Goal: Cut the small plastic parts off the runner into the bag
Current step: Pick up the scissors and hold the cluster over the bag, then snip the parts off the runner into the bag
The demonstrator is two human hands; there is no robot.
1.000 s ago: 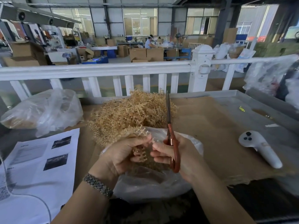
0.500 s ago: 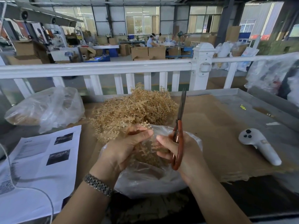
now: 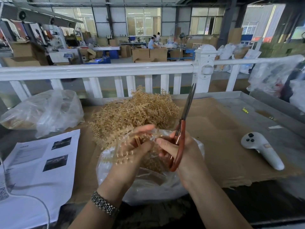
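My left hand (image 3: 132, 149) grips a tan plastic runner (image 3: 118, 157) studded with small parts, held over the open clear bag (image 3: 148, 185) in front of me. The hand is motion-blurred. My right hand (image 3: 179, 154) holds red-handled scissors (image 3: 180, 129), blades together and pointing up and slightly right. Its fingertips reach toward the runner. Tan cut parts lie inside the bag beneath both hands. A big heap of tan runners (image 3: 133, 113) sits just behind the bag on the cardboard.
Brown cardboard (image 3: 219, 138) covers the metal table. A white controller (image 3: 262, 149) lies at the right. Printed sheets (image 3: 38, 171) with a white cable lie at the left, a filled clear bag (image 3: 42, 111) behind them. A white railing (image 3: 99, 70) borders the far edge.
The scissors tilted from leaning left to leaning right and rose a little. My left hand shifted the runner lower over the bag, fingers spreading and blurring.
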